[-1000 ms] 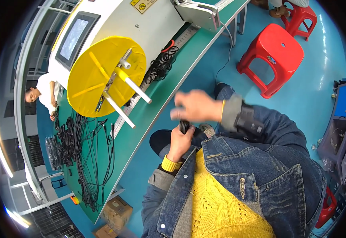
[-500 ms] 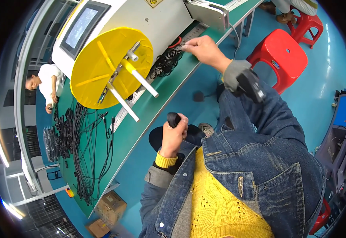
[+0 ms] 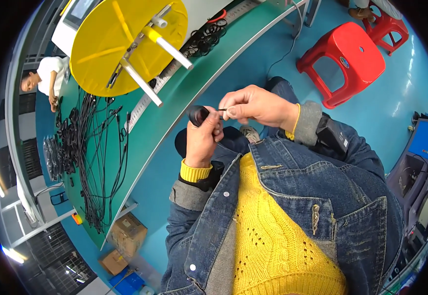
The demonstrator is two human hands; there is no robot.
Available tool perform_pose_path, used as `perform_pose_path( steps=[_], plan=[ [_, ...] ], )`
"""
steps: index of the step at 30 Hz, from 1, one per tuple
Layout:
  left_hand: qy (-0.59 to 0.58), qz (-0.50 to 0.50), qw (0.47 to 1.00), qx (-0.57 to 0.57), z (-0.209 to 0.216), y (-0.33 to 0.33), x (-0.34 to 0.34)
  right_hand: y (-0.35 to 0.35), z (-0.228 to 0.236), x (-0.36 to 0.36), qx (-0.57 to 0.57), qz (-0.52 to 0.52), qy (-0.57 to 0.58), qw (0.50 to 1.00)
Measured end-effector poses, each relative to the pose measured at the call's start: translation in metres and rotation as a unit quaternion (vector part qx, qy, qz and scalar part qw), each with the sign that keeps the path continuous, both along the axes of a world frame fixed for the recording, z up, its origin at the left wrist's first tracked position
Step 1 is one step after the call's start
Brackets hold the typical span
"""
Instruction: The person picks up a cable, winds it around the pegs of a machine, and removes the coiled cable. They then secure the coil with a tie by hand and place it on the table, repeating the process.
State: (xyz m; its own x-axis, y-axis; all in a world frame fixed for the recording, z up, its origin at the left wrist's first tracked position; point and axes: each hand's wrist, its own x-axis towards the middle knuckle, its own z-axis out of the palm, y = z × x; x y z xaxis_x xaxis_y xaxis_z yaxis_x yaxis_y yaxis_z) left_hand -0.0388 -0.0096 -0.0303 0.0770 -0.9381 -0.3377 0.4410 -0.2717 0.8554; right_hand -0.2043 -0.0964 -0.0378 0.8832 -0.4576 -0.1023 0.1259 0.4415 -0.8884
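L hand [image 3: 202,140] up in front of torso [image 3: 285,236], fingers curled in a grip, thumb twd R; L forearm [image 3: 187,211] rises fr. below. R hand [image 3: 260,108] in fr. R side, thumb & index pinched, tips just beside L hand, R forearm [image 3: 310,123] angled inward.

The held coil [image 3: 197,115] is black, the counter [image 3: 147,137] green, the disc [image 3: 93,46] yellow, the nearer stool [image 3: 366,64] red, the jacket [image 3: 363,241] blue, the sweater [image 3: 273,236] yellow with eyelet patterning.
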Motion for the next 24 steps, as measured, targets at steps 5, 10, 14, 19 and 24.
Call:
perform_pose_path(
  steps=[5, 10, 14, 19, 24],
  plan=[
    [0.019, -0.020, 1.000, -0.012, -0.006, 0.002, 0.010, 0.023, 0.006, 0.002, 0.092, -0.045, -0.097, 0.990],
    [0.044, -0.141, 0.987, 0.069, 0.000, 0.008, 0.014, -0.009, 0.028, -0.005, -0.118, 0.017, 0.120, 0.986],
    [0.031, -0.227, 0.966, 0.123, 0.002, 0.009, 0.011, -0.020, 0.040, 0.005, -0.406, 0.069, 0.165, 0.896],
    [-0.049, -0.250, 0.958, 0.129, -0.001, 0.012, 0.009, -0.005, 0.013, 0.027, -0.609, 0.110, 0.071, 0.782],
    [0.178, -0.157, 0.968, 0.086, 0.000, 0.019, 0.017, 0.018, -0.008, 0.020, 0.048, 0.067, 0.082, 0.993]
  ],
)
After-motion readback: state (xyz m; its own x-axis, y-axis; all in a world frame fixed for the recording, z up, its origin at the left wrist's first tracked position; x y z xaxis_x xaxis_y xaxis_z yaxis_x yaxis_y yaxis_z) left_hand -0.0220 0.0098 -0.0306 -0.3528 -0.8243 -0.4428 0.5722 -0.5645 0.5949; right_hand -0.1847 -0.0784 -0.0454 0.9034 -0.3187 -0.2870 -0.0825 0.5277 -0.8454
